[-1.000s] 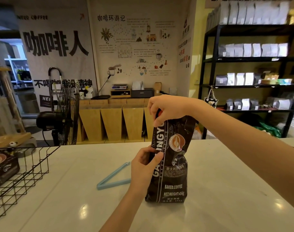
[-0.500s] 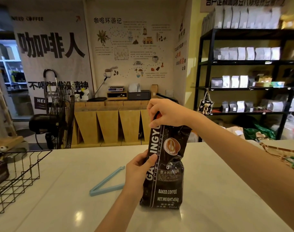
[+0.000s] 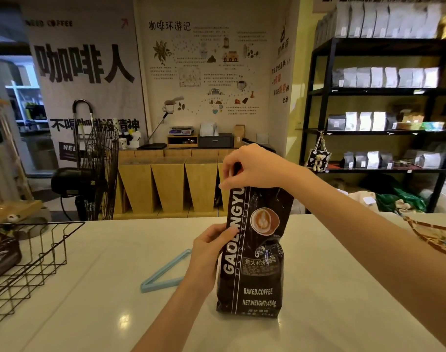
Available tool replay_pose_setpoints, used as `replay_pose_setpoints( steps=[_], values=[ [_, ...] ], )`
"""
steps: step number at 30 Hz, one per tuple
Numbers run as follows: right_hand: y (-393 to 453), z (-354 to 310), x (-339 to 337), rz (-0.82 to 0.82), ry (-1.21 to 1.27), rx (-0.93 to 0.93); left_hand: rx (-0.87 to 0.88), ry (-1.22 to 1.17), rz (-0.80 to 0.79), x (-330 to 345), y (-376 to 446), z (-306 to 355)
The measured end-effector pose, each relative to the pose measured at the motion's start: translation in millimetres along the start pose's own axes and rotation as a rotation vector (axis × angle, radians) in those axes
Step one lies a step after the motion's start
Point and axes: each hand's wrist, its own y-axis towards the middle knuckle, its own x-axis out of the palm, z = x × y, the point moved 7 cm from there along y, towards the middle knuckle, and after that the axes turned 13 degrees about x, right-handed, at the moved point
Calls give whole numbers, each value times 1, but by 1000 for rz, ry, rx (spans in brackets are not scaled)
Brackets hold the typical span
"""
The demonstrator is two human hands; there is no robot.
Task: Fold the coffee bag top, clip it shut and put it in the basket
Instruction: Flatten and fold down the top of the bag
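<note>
A tall black coffee bag (image 3: 255, 252) with white lettering stands upright on the white counter (image 3: 331, 288). My right hand (image 3: 252, 167) pinches the bag's top edge, which is bent over under the fingers. My left hand (image 3: 209, 252) grips the bag's left side about halfway up. A light blue clip (image 3: 163, 274) lies flat on the counter just left of my left wrist, spread in a V. The black wire basket (image 3: 39, 252) stands at the counter's left edge.
Another dark coffee bag (image 3: 1, 252) lies inside the basket. A patterned cloth item (image 3: 435, 237) rests at the counter's right edge. Beyond the counter are a black fan (image 3: 95, 171), wooden cabinets and black shelves (image 3: 384, 92) holding pale bags.
The camera view has shifted slightly, so the basket sits further left. Both hands stay on the bag; the right hand has pressed the top down a little.
</note>
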Motion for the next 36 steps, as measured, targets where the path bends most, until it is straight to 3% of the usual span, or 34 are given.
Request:
replay_pose_setpoints(
  steps=[6,13,21,24,26,28,31,33,36],
  values=[
    [0,-15,-2,399,-176,127,3,-34,-32,9,14,6],
    [-6,-17,-3,740,-140,33,39,-69,21,6,9,5],
    [3,-22,7,731,-357,-24,26,-3,40,3,7,2],
    [7,-24,8,494,-351,-15,32,-9,57,0,9,1],
    [-5,-25,-4,481,-302,-28,44,-18,52,-1,11,2],
    [-30,-20,-21,683,-196,-94,57,-5,30,0,13,5],
    [-88,24,-20,1013,365,-39,76,41,-21,4,18,11],
    [-110,67,13,957,810,193,90,45,-33,8,22,13],
    [-119,109,84,606,1164,525,108,48,-44,14,26,19]
  ],
)
